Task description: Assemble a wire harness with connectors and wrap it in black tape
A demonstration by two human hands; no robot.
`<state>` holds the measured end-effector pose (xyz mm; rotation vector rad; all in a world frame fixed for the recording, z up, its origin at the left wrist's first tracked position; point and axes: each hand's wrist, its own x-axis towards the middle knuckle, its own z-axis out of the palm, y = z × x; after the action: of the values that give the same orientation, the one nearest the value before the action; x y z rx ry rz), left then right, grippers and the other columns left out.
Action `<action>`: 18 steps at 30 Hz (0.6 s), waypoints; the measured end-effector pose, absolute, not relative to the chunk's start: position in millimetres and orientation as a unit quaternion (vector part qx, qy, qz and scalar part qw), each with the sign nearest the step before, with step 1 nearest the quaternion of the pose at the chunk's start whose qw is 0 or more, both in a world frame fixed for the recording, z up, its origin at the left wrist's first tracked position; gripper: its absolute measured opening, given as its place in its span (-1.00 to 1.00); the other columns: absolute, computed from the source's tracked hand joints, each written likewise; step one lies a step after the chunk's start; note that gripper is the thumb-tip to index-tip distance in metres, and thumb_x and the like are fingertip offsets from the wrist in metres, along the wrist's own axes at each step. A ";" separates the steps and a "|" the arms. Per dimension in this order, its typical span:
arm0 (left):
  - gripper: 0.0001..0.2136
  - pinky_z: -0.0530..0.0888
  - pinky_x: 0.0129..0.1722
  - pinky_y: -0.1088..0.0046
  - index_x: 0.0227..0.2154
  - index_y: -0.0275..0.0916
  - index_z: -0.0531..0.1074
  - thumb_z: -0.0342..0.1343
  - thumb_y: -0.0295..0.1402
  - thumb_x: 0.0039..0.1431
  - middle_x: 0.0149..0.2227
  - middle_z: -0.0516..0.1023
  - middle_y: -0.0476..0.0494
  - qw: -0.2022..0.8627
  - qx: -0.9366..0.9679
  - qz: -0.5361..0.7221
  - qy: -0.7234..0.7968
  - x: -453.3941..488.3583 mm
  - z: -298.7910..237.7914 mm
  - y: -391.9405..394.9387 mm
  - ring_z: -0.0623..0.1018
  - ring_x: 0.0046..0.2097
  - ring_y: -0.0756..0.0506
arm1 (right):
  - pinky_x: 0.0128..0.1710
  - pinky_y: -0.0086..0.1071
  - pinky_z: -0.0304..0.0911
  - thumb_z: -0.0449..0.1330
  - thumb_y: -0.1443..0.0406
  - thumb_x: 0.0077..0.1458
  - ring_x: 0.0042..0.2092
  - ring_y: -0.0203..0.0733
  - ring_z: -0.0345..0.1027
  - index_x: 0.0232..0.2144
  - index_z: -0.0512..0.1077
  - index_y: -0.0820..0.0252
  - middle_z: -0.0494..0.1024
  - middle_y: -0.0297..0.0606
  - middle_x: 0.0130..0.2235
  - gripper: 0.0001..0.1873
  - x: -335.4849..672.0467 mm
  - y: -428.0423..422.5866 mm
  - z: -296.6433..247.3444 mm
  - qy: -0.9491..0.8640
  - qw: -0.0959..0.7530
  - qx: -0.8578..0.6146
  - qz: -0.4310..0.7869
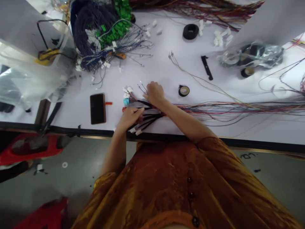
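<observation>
A wiring harness [152, 121] lies along the front of the table, its branches wrapped in black and fanned out to the left. White connectors [127, 92], a light blue connector [126, 101] and a red one show at the branch ends. My left hand [131, 117] is closed over the black branches, thumb pointing right; its fingertips are partly hidden. Just above and to the right, my right hand [155, 94] has its fingers curled on thin wires [142, 87], whose metal-tipped ends stick out past the fingers. Loose coloured wires [228, 109] run off to the right.
A phone [98, 108] lies left of my hands, beside a small orange strip [109, 103]. Black tape rolls [184, 91] [190, 31] and a black tool [206, 67] are on the right. Blue wire bundles [95, 28] with green connectors [121, 25] fill the back left.
</observation>
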<state>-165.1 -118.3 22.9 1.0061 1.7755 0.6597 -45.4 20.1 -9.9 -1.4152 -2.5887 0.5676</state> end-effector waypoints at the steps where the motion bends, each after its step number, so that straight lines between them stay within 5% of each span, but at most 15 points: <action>1: -0.61 0.38 -0.64 0.56 -0.62 -0.28 0.49 0.16 -0.13 0.24 -0.60 0.57 -0.12 0.478 0.440 0.266 0.712 -172.9 33.7 -114.1 0.54 -0.61 -0.02 | 0.12 -0.07 0.22 0.14 0.31 0.29 0.14 0.14 0.31 -0.01 0.47 0.40 0.46 0.14 0.08 -0.70 -53.0 23.1 -10.0 -0.865 0.062 -0.462 0.187; 6: -0.73 0.40 -0.57 0.58 -0.48 -0.28 0.50 0.16 -0.19 0.21 -0.44 0.64 -0.14 0.373 0.545 0.327 0.676 -190.8 70.8 -28.0 0.57 -0.52 0.00 | 0.00 -0.28 0.29 -0.09 0.36 0.38 0.01 -0.08 0.41 0.01 0.42 0.28 0.53 -0.05 0.02 -0.67 -60.1 23.2 -14.5 -0.855 0.075 -0.453 0.242; 10: -0.90 0.47 -0.46 0.47 -0.33 -0.28 0.51 0.15 -0.36 0.19 -0.31 0.64 -0.16 0.288 0.650 0.286 0.643 -167.5 56.5 97.6 0.58 -0.45 -0.04 | -0.02 -0.26 0.31 -0.02 0.26 0.40 0.00 -0.05 0.41 0.05 0.39 0.28 0.53 -0.05 0.00 -0.68 -52.0 15.0 -17.3 -0.863 0.076 -0.444 0.231; 14: -0.67 0.44 0.10 0.27 0.01 -0.33 0.49 0.09 -0.54 0.19 0.12 0.52 -0.32 0.161 0.762 0.142 0.611 -124.9 24.9 197.0 0.57 0.04 -0.21 | -0.05 -0.19 0.31 -0.02 0.40 0.33 0.01 0.00 0.40 -0.08 0.46 0.30 0.51 0.02 0.00 -0.73 -50.6 12.9 -15.8 -0.890 0.056 -0.403 0.208; 18: -0.58 0.41 0.07 0.30 0.09 -0.28 0.46 0.01 -0.58 0.18 0.14 0.47 -0.31 0.146 0.794 0.027 0.589 -103.9 7.9 228.9 0.53 0.07 -0.22 | -0.06 -0.20 0.31 0.02 0.48 0.24 -0.01 0.01 0.38 -0.08 0.45 0.35 0.50 0.05 -0.02 -0.72 -50.1 14.5 -15.2 -0.896 0.045 -0.383 0.220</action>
<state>-103.9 228.9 7.9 2.2859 1.6968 0.0790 -50.1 14.5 -15.2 -1.1713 -2.7365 0.6707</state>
